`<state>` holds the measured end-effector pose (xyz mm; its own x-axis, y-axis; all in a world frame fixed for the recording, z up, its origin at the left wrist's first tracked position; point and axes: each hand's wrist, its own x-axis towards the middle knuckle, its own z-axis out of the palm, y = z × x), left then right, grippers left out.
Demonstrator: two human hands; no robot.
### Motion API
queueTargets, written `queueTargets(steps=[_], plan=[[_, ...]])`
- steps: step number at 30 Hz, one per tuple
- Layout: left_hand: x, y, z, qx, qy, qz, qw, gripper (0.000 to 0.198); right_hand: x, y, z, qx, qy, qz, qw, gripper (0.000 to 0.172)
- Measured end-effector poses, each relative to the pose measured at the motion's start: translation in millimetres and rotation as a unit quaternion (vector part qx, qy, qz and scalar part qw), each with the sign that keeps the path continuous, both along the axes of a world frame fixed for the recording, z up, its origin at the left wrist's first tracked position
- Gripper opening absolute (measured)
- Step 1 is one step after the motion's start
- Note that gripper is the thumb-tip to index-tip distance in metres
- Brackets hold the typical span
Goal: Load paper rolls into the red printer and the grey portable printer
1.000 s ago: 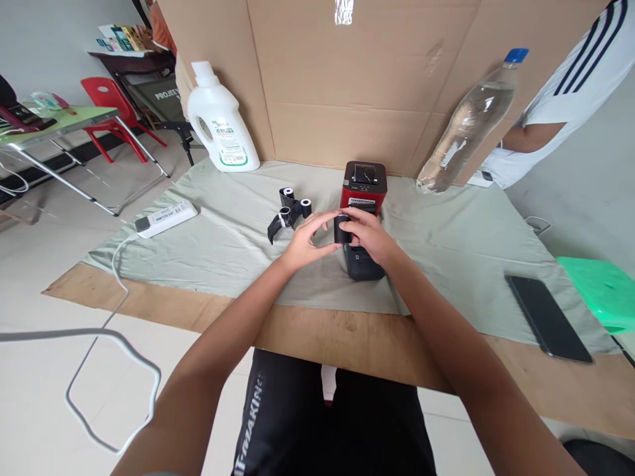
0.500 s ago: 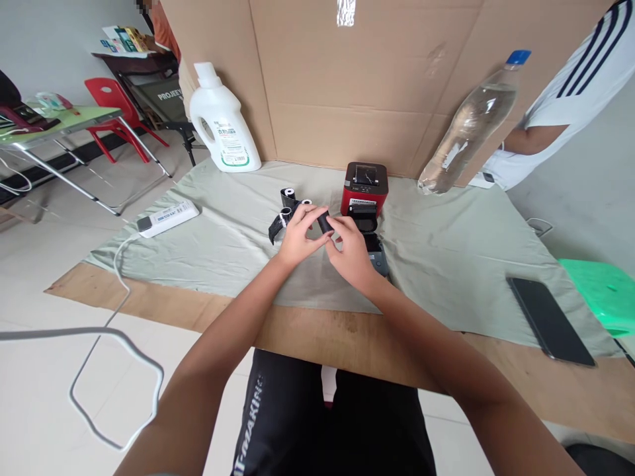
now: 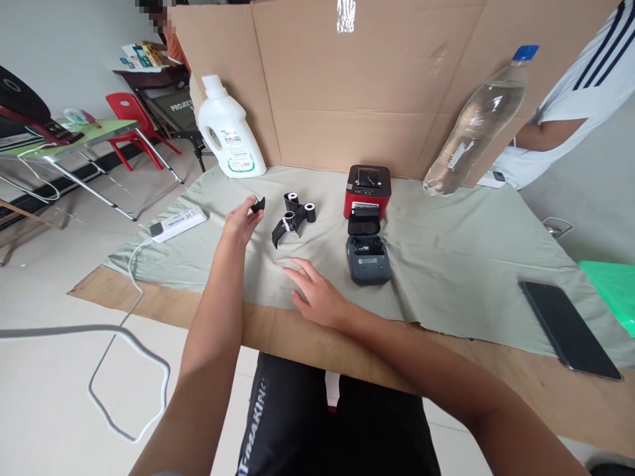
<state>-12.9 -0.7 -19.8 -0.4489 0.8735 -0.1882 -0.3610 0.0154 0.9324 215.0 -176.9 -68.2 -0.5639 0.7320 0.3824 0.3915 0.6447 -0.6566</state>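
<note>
My left hand (image 3: 241,223) is closed around a small black roll (image 3: 258,205), lifted over the cloth on the left. Just right of it lie several black rolls with white cores (image 3: 310,213), with a loose black strip (image 3: 278,234) trailing from one of them. My right hand (image 3: 316,294) is open near the front edge of the cloth, fingers apart and holding nothing. To its right sits a small dark grey label printer (image 3: 370,268), its black lid (image 3: 364,222) raised. Directly behind that stands a red and black box-shaped printer (image 3: 368,192).
A white detergent jug (image 3: 232,135) stands at back left, a large water bottle (image 3: 479,119) leans at back right against the cardboard (image 3: 352,79). A power strip (image 3: 178,225) lies left, a phone (image 3: 569,329) right. A person's sleeve (image 3: 602,73) shows beyond the cardboard.
My hands have come apart. The left has moved left with the black roll; the right has let go and drawn back toward the front edge, uncovering the grey printer and the rolls.
</note>
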Motion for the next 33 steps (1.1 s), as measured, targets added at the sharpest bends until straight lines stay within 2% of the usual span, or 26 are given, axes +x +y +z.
queueTargets(steps=[2, 4, 7, 11, 19, 25, 27, 30, 31, 33], plan=[[-7, 2, -7.3, -0.056, 0.000, 0.004, 0.998, 0.022, 1, 1, -0.2, 0.003, -0.005, 0.002, 1.000, 0.052], [-4, 2, -14.1, -0.080, 0.040, 0.000, 0.996, 0.022, 2, 3, -1.2, 0.003, -0.004, -0.011, 1.000, 0.050], [8, 1, -19.8, -0.084, 0.086, -0.005, 0.993, 0.021, 2, 5, -4.2, 0.011, -0.014, -0.020, 1.000, 0.045], [17, 5, -22.7, -0.082, 0.115, 0.019, 0.990, 0.021, 0, 4, -5.3, 0.039, -0.030, -0.015, 0.999, 0.042], [10, 19, -27.4, -0.114, 0.156, 0.052, 0.980, 0.024, 0, 5, -3.0, 0.041, -0.042, -0.014, 0.998, 0.038], [11, 14, -29.1, -0.106, 0.221, 0.051, 0.968, 0.032, 0, 6, -4.4, 0.039, -0.043, -0.015, 0.998, 0.040], [10, 12, -29.9, -0.097, 0.258, 0.084, 0.958, 0.033, 0, 6, -3.3, 0.037, -0.047, -0.017, 0.998, 0.039], [9, 12, -26.4, -0.043, 0.343, 0.171, 0.923, 0.026, 1, 5, -1.7, 0.036, -0.054, -0.022, 0.998, 0.039], [8, 14, -23.2, -0.017, 0.374, 0.181, 0.910, 0.021, 1, 5, -1.6, 0.037, -0.055, -0.024, 0.998, 0.039], [9, 21, -13.3, 0.042, 0.438, 0.147, 0.886, 0.015, 0, 5, -2.2, 0.041, -0.054, -0.023, 0.997, 0.038]])
